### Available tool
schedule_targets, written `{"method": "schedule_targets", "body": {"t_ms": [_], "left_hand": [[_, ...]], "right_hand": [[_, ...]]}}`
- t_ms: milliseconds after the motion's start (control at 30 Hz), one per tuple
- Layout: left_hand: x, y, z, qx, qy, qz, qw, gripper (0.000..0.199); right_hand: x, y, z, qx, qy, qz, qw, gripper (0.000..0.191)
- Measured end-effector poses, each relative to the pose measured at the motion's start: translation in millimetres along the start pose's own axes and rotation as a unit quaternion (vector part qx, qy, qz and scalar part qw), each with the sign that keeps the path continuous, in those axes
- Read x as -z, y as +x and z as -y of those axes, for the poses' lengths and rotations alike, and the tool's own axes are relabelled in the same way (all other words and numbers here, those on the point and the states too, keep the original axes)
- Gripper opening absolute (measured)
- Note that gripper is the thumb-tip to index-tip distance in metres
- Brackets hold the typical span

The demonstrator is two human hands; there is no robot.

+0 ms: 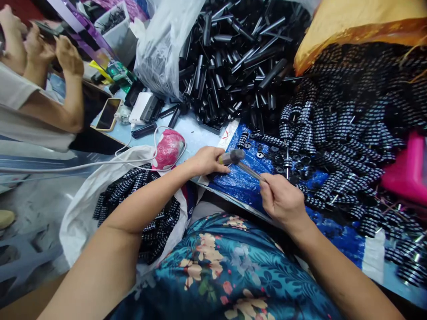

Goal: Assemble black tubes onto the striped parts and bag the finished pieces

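Note:
My right hand (283, 198) is wrapped round the thin metal handle of a small hammer (248, 170). The hammer's dark, blurred head lies right beside the fingertips of my left hand (209, 161). The left fingers are bent and close together over the blue plastic sheet (233, 184); what they pinch, if anything, is hidden behind the hammer head. Small black round caps (260, 154) lie on the sheet past the hammer. To the right is a large heap of black-and-white patterned rollers (333, 129).
Black tubes with metal rods (216, 75) are piled at the back. A white sack (76, 222) of patterned pieces hangs at left, near a pink wrapped bundle (169, 149), a cable and a phone (109, 114). Another person's hands (68, 55) are at upper left.

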State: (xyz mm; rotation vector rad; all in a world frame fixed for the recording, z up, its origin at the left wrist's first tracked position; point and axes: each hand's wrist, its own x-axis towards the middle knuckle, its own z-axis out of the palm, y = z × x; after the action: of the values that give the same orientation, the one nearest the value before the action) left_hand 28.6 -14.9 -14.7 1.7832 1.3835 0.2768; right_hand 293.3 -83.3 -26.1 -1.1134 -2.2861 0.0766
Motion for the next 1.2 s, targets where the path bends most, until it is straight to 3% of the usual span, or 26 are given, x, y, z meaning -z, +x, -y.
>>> {"method": "schedule_targets", "body": {"t_ms": [67,200,267,333,400,467,500,533,600,667,733,867,933,1000,1100,1200], "left_hand": [[1.4,5.5,0.8,0.005,-0.005,0.02,1.0,0.027],[-1.1,12.8,-8.0,0.015,0.024,0.028,0.999,0.027],[3.1,6.8,-13.8,0.015,0.074,0.011,0.997,0.021],[16.7,-10.7,-15.1,0.007,0.121,0.021,0.992,0.014],[38.0,-36.4,-10.7,-0.001,0.133,0.105,0.985,0.013],[59.0,-59.3,-2.7,0.003,0.094,0.259,0.961,0.021],[66.3,-65.5,1.4,0.009,0.1,0.277,0.956,0.025],[70.4,-66.4,5.1,0.004,0.129,0.259,0.957,0.027],[68.7,-51.9,9.4,-0.012,0.237,0.126,0.963,0.028],[58.4,-21.6,8.1,-0.014,0.354,-0.038,0.934,0.031],[47.9,11.7,3.3,0.013,0.435,-0.126,0.892,0.032],[43.6,45.5,1.4,0.013,0.51,-0.12,0.852,0.028],[44.0,41.5,4.6,-0.008,0.511,-0.136,0.849,0.029],[39.8,29.3,6.6,-0.029,0.489,-0.17,0.855,0.031],[24.4,7.8,8.2,-0.069,0.415,-0.227,0.878,0.035],[8.3,-7.5,13.4,-0.142,0.32,-0.262,0.899,0.025]], "right_hand": [[-1.2,-2.5,5.9,0.047,0.045,-0.028,0.998,0.022],[-9.5,-7.2,16.8,0.101,-0.007,0.064,0.993,0.017],[-10.7,-11.0,16.9,0.104,-0.017,0.081,0.991,0.016],[-7.4,-16.8,11.3,0.108,0.016,0.06,0.992,0.018],[-2.4,-23.9,2.1,0.104,0.05,0.038,0.993,0.021],[0.2,-29.3,-4.9,0.084,0.048,0.029,0.995,0.022],[0.0,-30.3,-5.8,0.068,0.034,0.03,0.997,0.02],[-1.3,-29.9,-4.5,0.051,0.017,0.033,0.998,0.017],[-5.6,-25.2,2.3,0.022,-0.014,0.04,0.999,0.013],[-8.7,-18.9,7.1,0.016,-0.013,0.037,0.999,0.019],[-3.7,-17.1,2.0,0.033,-0.012,0.04,0.999,0.024],[44.1,-34.2,-36.8,0.04,-0.037,0.045,0.997,0.019],[74.0,-43.8,-61.6,-0.009,-0.112,0.036,0.993,0.02],[94.6,-46.0,-82.4,-0.023,-0.194,0.098,0.976,0.024],[102.8,-35.1,-99.2,-0.002,-0.26,0.22,0.94,0.028],[94.5,-21.4,-105.9,0.029,-0.261,0.278,0.924,0.025]]}}
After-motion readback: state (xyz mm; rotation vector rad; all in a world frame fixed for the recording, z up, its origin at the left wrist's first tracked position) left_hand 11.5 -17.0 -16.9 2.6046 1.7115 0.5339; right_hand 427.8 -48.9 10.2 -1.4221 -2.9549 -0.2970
